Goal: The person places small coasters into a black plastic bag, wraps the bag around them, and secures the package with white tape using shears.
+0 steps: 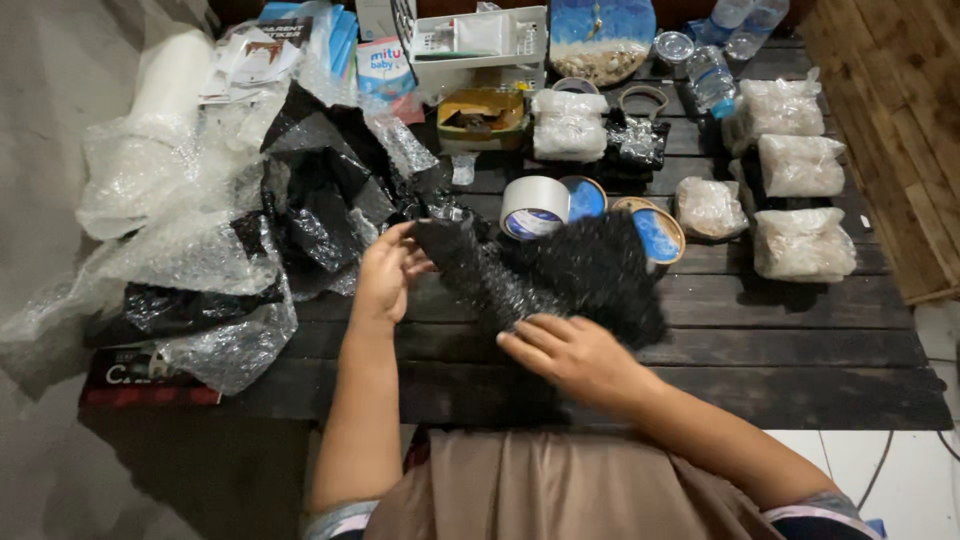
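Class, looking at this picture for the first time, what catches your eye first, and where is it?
At centre, the left hand and right hand press on a black bubble-wrap bundle on the dark table. A tape roll stands just behind it. Heaped bubble wrap fills the left; white bags line the right.

Dark wooden slat table [800, 350], black bubble-wrap sheet [590, 270], tape roll [533, 206], clear bubble wrap [180, 250], white filled bags [803, 243]

A low table [800, 350] of dark wooden planks fills the middle. Left of it lies a grey floor [60, 120], dim and perhaps bare concrete. At right runs a brown wooden floor [890, 110], with pale tiles [900, 460] below it. Light is soft.
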